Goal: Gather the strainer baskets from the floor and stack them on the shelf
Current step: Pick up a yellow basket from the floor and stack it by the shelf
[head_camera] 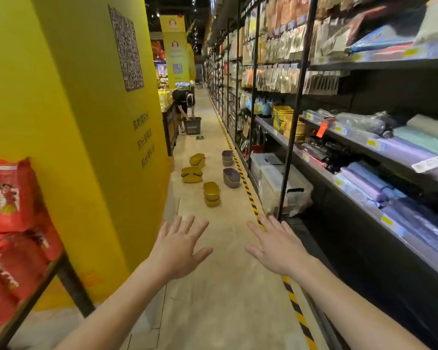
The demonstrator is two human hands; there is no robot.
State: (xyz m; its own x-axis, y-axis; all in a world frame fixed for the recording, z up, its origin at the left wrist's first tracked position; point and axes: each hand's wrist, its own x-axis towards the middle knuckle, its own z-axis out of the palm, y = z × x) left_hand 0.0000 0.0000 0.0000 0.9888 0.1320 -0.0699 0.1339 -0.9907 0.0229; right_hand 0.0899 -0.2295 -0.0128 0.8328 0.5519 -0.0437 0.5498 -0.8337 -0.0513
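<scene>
While both arms reach forward over the floor (225, 286), palms down, neither hand holds anything. Left hand (180, 251): fingers (187, 222) spread wide and straight, thumb out toward 3 o'clock, touching nothing. Right hand (278, 251): fingers (272, 223) likewise splayed and released, thumb toward 9 o'clock, hovering above the striped floor tape (292, 303). Forearms bare, converging slightly toward 12 o'clock.

Strainer baskets sit on the floor well ahead of the hands, at 12 o'clock: nearest yellow basket stack (212, 194), then a yellow basket (192, 174) and another yellow one (197, 159) behind it toward 11 o'clock. Grey basket (231, 177) at 1 o'clock of the nearest yellow, just beside the tape; a farther grey stack (227, 158) beyond it. More yellow baskets (285, 120) stand on the shelf (271, 127) at 2 o'clock. Yellow pillar (86, 122) at 9 o'clock.
</scene>
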